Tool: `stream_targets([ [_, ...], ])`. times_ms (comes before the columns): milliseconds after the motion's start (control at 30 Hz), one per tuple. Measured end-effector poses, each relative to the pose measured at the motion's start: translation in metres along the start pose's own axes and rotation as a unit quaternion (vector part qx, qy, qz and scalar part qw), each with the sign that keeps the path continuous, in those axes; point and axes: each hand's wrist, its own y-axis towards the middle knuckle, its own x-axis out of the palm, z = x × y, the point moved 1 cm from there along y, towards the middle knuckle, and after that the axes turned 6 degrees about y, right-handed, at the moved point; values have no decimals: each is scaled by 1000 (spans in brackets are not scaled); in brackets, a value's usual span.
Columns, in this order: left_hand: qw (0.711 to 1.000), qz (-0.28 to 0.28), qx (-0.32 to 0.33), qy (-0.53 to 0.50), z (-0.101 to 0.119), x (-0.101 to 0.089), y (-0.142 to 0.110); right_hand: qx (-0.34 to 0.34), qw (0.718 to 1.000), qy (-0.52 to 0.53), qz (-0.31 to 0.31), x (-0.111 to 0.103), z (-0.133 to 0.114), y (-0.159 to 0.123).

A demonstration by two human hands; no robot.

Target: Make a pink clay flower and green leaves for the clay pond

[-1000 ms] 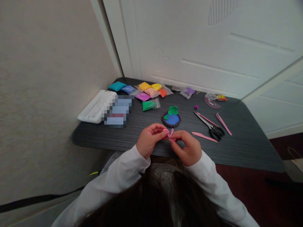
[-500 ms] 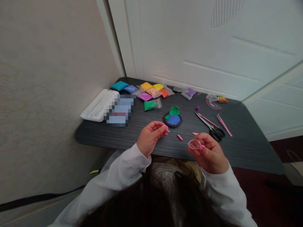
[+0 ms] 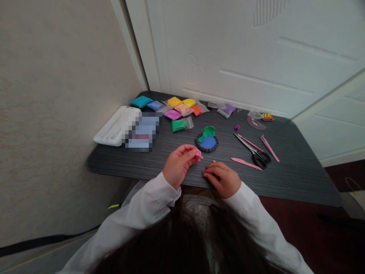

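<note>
Between the thumb and fingers of my left hand (image 3: 177, 164) is a small curled piece of pink clay (image 3: 199, 153), held just above the table. My right hand (image 3: 225, 179) is low over the table's near edge, its fingers pinched together. A bit of pink strip (image 3: 203, 171) shows at those fingertips; the fingers hide most of it. Behind the right knuckles peeks the end of a small pink clay roll (image 3: 213, 161). Just beyond both hands lies a round blue clay piece (image 3: 208, 143) with a brown beaded rim and green clay leaves (image 3: 209, 131).
Scissors (image 3: 258, 154), a pink clay knife (image 3: 245, 163), a thin pink tool (image 3: 250, 142) and pink tweezers (image 3: 269, 147) lie to the right. Bags of coloured clay (image 3: 179, 125) line the back. A white case (image 3: 115, 127) and a blurred-out phone-like rectangle (image 3: 142, 133) are at left.
My right hand has moved left and down to the table, near my left hand. The pink loop it held up is now mostly hidden. The pink knife is now uncovered.
</note>
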Motion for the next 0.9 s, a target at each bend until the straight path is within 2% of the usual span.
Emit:
stream_targets([
  [133,1000,-4,-2,-2,0,0,0,-64,990,-123,5,3,4,-9],
  [267,1000,-9,0,-1,0,0,-1,-85,967,-240,-2,9,-1,-24],
  [467,1000,-2,-6,4,1,1,-2,-133,951,-265,-86,23,-14,-23],
  [600,1000,-2,-7,-1,2,1,-1,-107,950,-279,-89,14,-11,-19],
  [700,1000,-7,-6,0,2,1,-1,-71,947,-303,-78,0,-6,-26],
  [900,1000,-4,-6,2,1,0,-1,-11,942,-337,-5,-10,-2,-47],
])
